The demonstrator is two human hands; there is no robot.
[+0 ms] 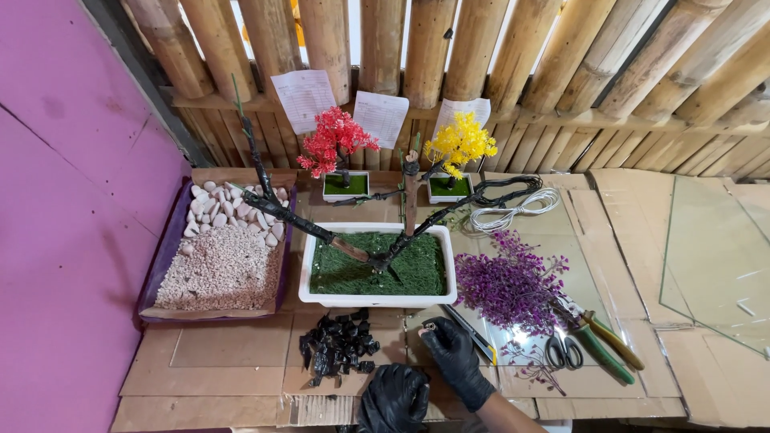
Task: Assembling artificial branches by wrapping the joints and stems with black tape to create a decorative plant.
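Both my hands wear black gloves at the near edge of the cardboard-covered table. My left hand (393, 398) rests as a loose fist just below a pile of black lumps (338, 346). My right hand (454, 358) pinches a small dark object with a metal tip (429, 326) beside a yellow-and-black utility knife (472, 333). Just beyond stands a white rectangular planter (377, 300) filled with green moss, from which a bare black wire tree (337, 236) branches left and right.
A purple tray (160, 273) holds white stones and beige gravel on the left. Purple artificial foliage (510, 285), black scissors (565, 351), green-handled pliers (603, 345) and a white wire coil (513, 212) lie to the right. Small red (337, 144) and yellow (459, 144) potted trees stand against the bamboo wall.
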